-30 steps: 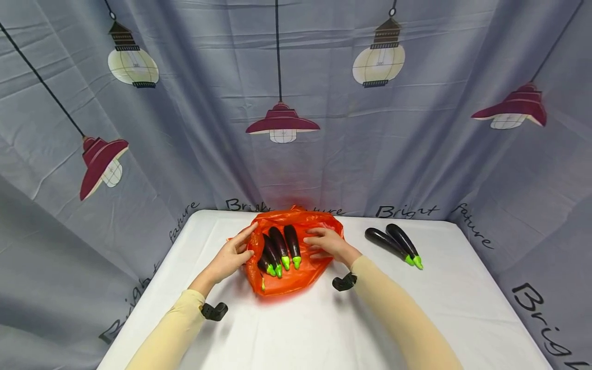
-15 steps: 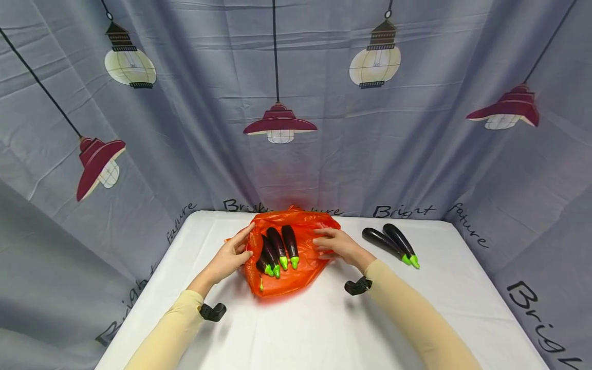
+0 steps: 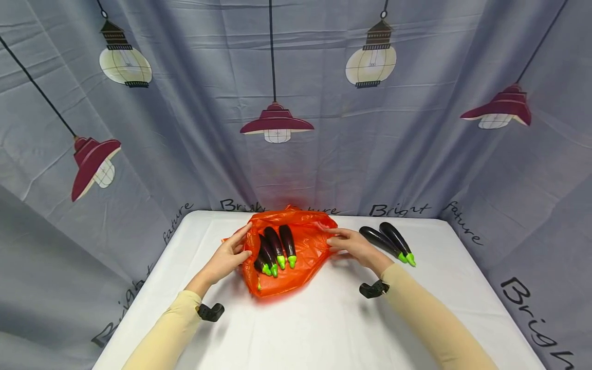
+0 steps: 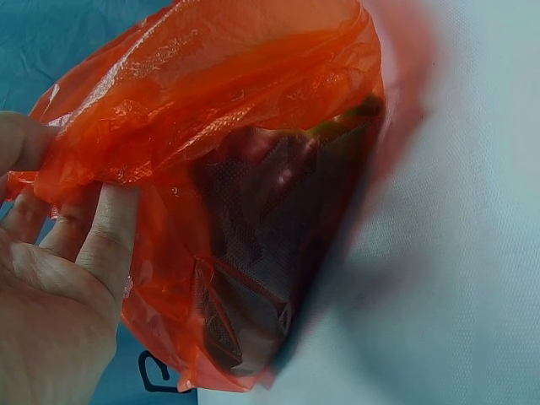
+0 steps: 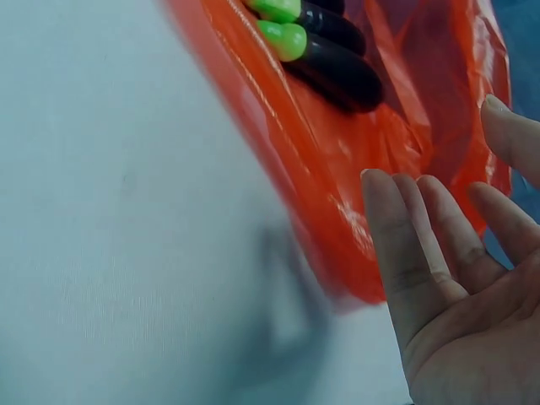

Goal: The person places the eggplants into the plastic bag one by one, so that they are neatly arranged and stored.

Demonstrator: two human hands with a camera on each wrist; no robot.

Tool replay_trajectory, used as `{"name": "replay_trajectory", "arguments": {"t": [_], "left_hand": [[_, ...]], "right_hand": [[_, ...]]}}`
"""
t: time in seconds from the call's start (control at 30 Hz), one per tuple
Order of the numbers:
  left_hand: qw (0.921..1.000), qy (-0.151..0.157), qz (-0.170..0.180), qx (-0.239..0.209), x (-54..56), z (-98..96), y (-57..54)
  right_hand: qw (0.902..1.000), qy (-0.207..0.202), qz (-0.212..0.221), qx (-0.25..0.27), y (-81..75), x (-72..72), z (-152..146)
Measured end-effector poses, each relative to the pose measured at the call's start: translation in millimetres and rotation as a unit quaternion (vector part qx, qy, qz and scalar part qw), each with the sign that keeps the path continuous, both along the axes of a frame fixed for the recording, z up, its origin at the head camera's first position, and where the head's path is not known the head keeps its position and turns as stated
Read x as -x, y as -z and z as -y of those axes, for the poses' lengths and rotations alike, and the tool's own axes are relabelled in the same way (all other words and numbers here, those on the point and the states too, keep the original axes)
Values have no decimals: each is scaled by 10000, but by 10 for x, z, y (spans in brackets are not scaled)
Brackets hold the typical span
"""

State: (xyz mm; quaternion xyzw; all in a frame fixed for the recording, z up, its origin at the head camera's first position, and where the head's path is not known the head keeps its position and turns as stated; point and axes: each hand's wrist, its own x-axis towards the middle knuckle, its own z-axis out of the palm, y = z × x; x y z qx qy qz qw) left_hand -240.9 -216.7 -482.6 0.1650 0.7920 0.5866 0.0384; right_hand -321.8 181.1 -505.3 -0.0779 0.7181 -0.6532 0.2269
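Observation:
An orange plastic bag lies open-mouthed at the middle of the table. Inside it several dark eggplants with bright green stem ends rest side by side, the rightmost eggplant fully visible. My left hand holds the bag's left rim, the thin plastic lying between thumb and fingers in the left wrist view. My right hand is at the bag's right edge, fingers extended and apart, gripping nothing. From the left wrist, the eggplants show only dimly through the plastic.
Two more eggplants, one left and one right, lie together on the white table, beyond my right hand. A grey curtain printed with lamps hangs behind the table and along its sides.
My right hand has moved right, from inside the bag's mouth out to its right edge. The left hand stays on the left rim, and the eggplants keep their places.

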Motion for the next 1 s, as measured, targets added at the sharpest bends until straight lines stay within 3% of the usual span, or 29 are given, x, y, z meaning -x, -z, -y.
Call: {"name": "replay_trajectory", "arguments": {"t": [0.4, 0.63, 1.0], "left_hand": [[9998, 133, 24, -159, 15, 6, 38], [9999, -3, 95, -39, 4, -7, 7], [9998, 98, 96, -152, 23, -1, 14]], "right_hand": [[9999, -10, -111, -86, -42, -74, -268], [9989, 165, -342, -285, -41, -121, -451], [9975, 449, -448, -310, -62, -154, -712]]}}
